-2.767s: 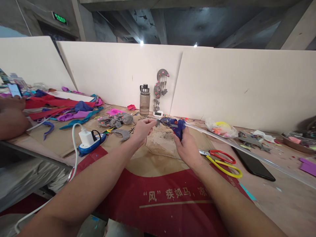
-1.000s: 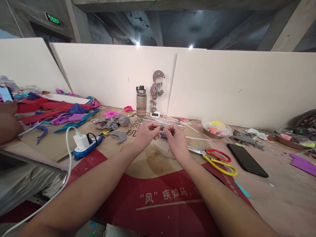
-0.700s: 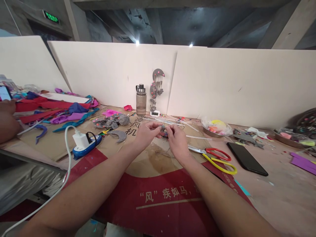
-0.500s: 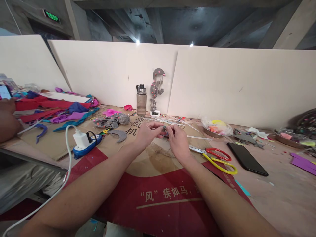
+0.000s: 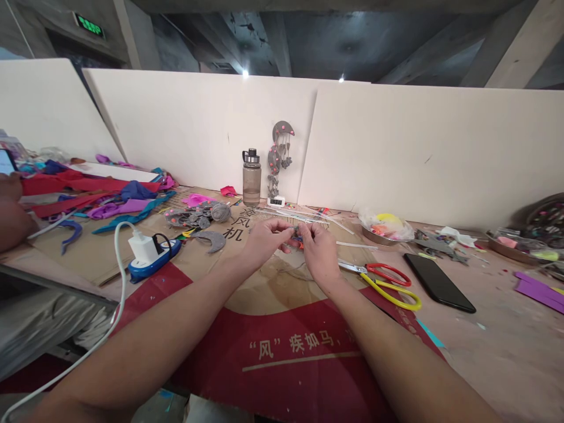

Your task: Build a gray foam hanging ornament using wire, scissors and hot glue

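Note:
My left hand (image 5: 267, 239) and my right hand (image 5: 320, 249) meet over the cardboard (image 5: 282, 299), fingertips pinched close together. Between them is a small greyish piece (image 5: 295, 228), mostly hidden by the fingers and too small to name. A thin grey thread (image 5: 296, 271) lies on the cardboard below. Beside my right wrist rest scissors (image 5: 391, 286) with one red and one yellow handle. Left of my left hand lie a grey felt crescent (image 5: 212, 239) and a heap of grey felt pieces (image 5: 194, 216) with a ball of grey yarn (image 5: 221, 211).
A water bottle (image 5: 251, 179) and a small digital clock (image 5: 276, 201) stand at the back, near a hanging grey moon ornament (image 5: 282, 130). A black phone (image 5: 439, 283) lies right; a blue power strip (image 5: 154, 261) with a white cable sits left. Another person's hand (image 5: 13, 205) is far left.
The view has shifted very slightly. Both hands stay together at the same spot, with only small finger movements around the little piece.

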The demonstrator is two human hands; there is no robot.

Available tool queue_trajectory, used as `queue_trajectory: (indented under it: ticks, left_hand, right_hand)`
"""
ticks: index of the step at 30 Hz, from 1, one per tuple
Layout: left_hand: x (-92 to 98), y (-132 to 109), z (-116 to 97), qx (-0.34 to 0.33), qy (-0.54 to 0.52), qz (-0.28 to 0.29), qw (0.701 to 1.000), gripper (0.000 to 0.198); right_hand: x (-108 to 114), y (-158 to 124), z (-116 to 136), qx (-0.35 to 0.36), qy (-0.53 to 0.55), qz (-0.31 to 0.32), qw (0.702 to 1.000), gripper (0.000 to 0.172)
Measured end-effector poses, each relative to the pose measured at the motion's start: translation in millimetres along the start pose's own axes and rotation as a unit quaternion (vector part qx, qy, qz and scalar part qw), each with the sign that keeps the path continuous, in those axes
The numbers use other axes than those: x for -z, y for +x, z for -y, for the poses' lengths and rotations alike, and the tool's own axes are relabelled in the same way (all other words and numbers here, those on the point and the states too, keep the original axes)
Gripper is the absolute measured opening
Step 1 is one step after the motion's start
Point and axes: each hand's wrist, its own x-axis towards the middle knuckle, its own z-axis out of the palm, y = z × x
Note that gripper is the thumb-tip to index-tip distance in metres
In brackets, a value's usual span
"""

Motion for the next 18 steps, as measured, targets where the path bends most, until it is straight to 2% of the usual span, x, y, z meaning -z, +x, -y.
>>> queue_trajectory:
  ticks: [9, 18]
  left_hand:
    - [-0.8, -3.6, -1.9, -0.014, 0.003, 0.024, 1.0, 0.023]
    - [-3.0, -4.0, -4.7, -0.002, -0.003, 0.0, 1.0, 0.019]
  right_hand:
    - [0.5, 0.1, 1.0, 0.006, -0.006, -0.004, 1.0, 0.034]
    - [-1.6, -1.9, 1.4, 0.014, -0.035, -0.002, 0.999, 0.032]
